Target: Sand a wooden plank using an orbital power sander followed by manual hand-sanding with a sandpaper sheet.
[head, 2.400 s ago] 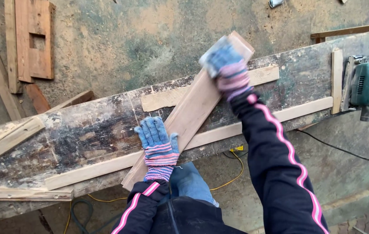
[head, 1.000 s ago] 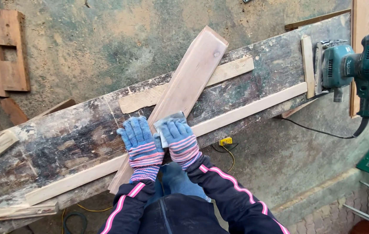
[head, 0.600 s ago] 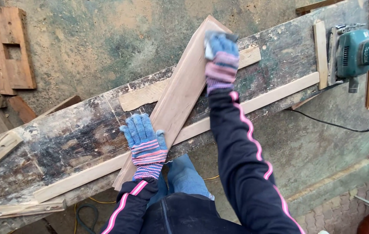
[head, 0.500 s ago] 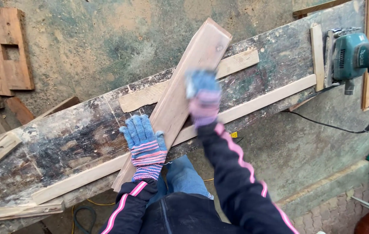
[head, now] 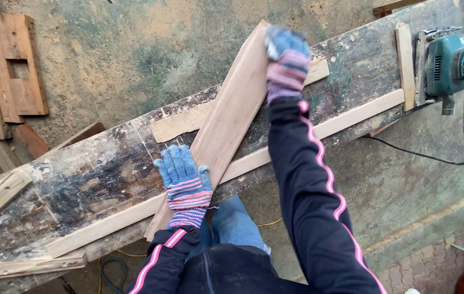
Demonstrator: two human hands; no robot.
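Mid-sanding, by the look of it: right hand [head: 286, 57] stretched to the far end of the pale plank [head: 226, 122], fingers clamped on a grey sanding pad [head: 272, 49]. Left hand [head: 184, 177] pressed flat, fingers spread, beside the plank's near end. Plank laid slantwise across the bench [head: 79, 179], overhanging both long edges. Smoothness of the surface impossible to judge; jigsaw [head: 452, 62] parked at the bench's right end

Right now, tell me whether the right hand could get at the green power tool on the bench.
Probably yes. The right hand is at the plank's far end, and the bench top between it and the green power tool holds only flat wooden strips.
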